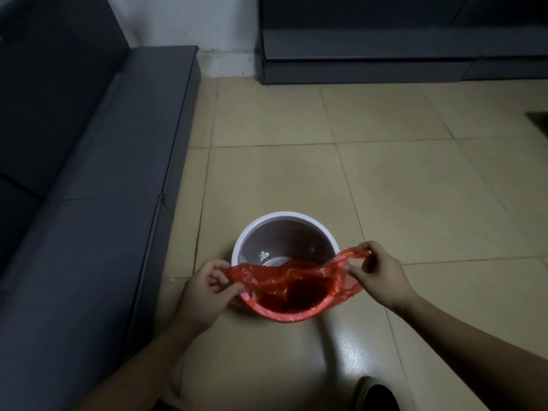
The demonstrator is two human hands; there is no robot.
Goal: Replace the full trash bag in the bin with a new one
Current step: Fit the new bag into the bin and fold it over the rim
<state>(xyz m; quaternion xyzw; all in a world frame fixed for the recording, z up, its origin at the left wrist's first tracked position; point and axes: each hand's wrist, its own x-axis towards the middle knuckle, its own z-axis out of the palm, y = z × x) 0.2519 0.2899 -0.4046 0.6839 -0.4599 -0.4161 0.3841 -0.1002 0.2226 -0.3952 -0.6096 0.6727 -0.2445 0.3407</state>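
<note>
A round white bin [284,218] stands on the tiled floor, seen from above, its inside dark with a small white scrap at the bottom. A thin red plastic bag [296,287] is spread over the near half of the bin's mouth and hangs over the near rim. My left hand [207,289] pinches the bag's left edge beside the rim. At the bin's right side my right hand [378,275] pinches the bag's right handle loop, held slightly above the rim. The far half of the bin is uncovered.
A dark grey sofa [98,173] runs along the left, close to the bin. Another dark grey sofa or cabinet base [370,54] lines the far wall. A shoe tip [376,393] shows at the bottom edge. Beige floor tiles [385,173] stretch to the right.
</note>
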